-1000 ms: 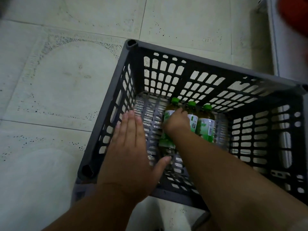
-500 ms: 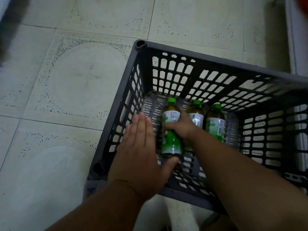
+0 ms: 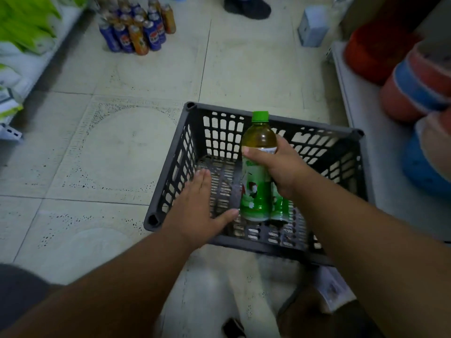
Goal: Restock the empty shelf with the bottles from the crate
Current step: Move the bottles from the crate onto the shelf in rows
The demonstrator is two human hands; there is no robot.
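Note:
A dark grey slatted crate (image 3: pixel 305 134) stands on the tiled floor. My right hand (image 3: pixel 283 168) grips a green-capped tea bottle (image 3: pixel 258 142) around its middle and holds it upright above the crate's inside. Behind that bottle, the green label of another bottle (image 3: pixel 283 211) shows in the crate; the rest of it is hidden by my hand. My left hand (image 3: pixel 197 208) is flat with fingers together, palm down over the crate's near left rim, holding nothing. A pale shelf board (image 3: pixel 375 152) runs along the right.
Several blue and orange soda bottles (image 3: pixel 136 28) stand grouped on the floor at the back left. Green and white packs (image 3: pixel 22 32) fill a low shelf at left. Red and blue round tubs (image 3: pixel 415 91) sit on the right shelf. A person's dark shoe (image 3: pixel 246 6) is at the top.
My right hand has lifted the tea bottle up out of the crate's row. The view has tilted up and back, showing the floor, the soda bottles and the shelves.

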